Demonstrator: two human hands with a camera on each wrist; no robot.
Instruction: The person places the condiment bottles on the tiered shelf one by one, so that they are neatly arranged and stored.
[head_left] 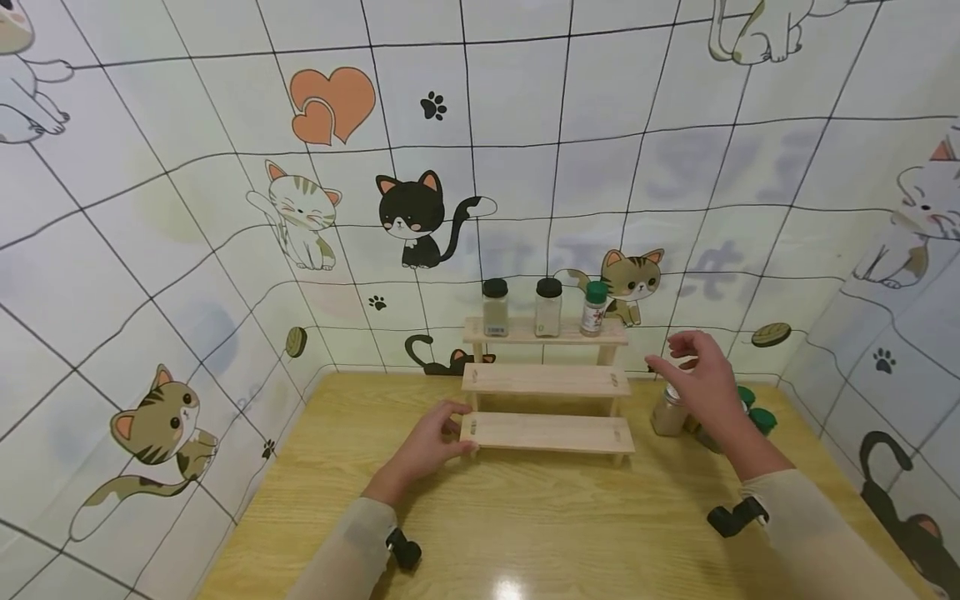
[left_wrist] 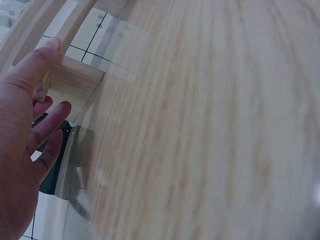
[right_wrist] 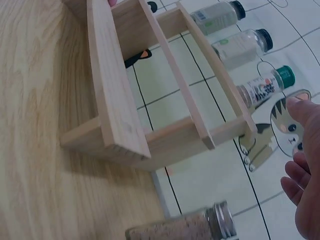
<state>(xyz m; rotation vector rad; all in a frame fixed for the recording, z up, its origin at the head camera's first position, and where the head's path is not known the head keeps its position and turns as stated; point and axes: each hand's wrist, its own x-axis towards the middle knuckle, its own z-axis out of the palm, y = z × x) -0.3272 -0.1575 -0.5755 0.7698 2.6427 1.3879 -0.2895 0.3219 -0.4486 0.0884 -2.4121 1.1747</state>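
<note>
A three-step wooden spice rack (head_left: 546, 380) stands against the back of the table. My left hand (head_left: 429, 442) grips the left end of its lowest step, thumb at the front edge; in the left wrist view the thumb (left_wrist: 37, 62) lies along the wood. On the top step are two black-capped jars, one left (head_left: 496, 310) and one central (head_left: 548, 310), and a green-capped spice bottle (head_left: 594, 312) at the right. My right hand (head_left: 705, 383) hovers, fingers loosely bent and holding nothing, over a spice jar with a metal lid (right_wrist: 175, 227) right of the rack.
Beside that jar, partly behind the right forearm, are green-lidded containers (head_left: 762, 420). The wooden table (head_left: 525, 517) meets cat-patterned walls (head_left: 525, 183) behind and at both sides.
</note>
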